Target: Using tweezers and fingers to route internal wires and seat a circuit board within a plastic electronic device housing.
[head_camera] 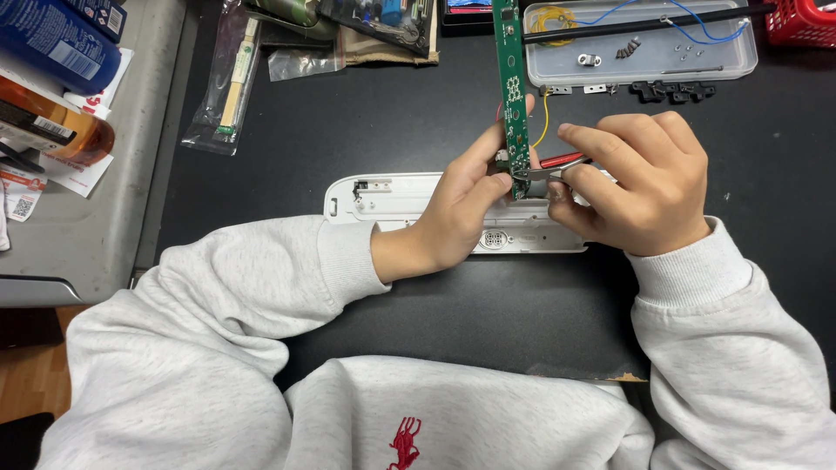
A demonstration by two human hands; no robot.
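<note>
My left hand point(453, 204) grips the lower end of a long narrow green circuit board point(511, 78) and holds it upright over a white plastic housing point(392, 196) on the black mat. My right hand point(636, 178) pinches a small red-handled metal tool point(557, 162) whose tip touches the board's lower end. A yellow wire point(546, 117) runs from behind the board. Both arms wear grey sweatshirt sleeves.
A clear plastic tray point(644, 52) at the back holds screws, small metal parts and blue and yellow wires. Small black parts point(670, 90) lie in front of it. Plastic bags point(222, 78) lie at back left. A grey bin lid point(87, 218) with bottles stands left. A red basket point(801, 19) fills the far right corner.
</note>
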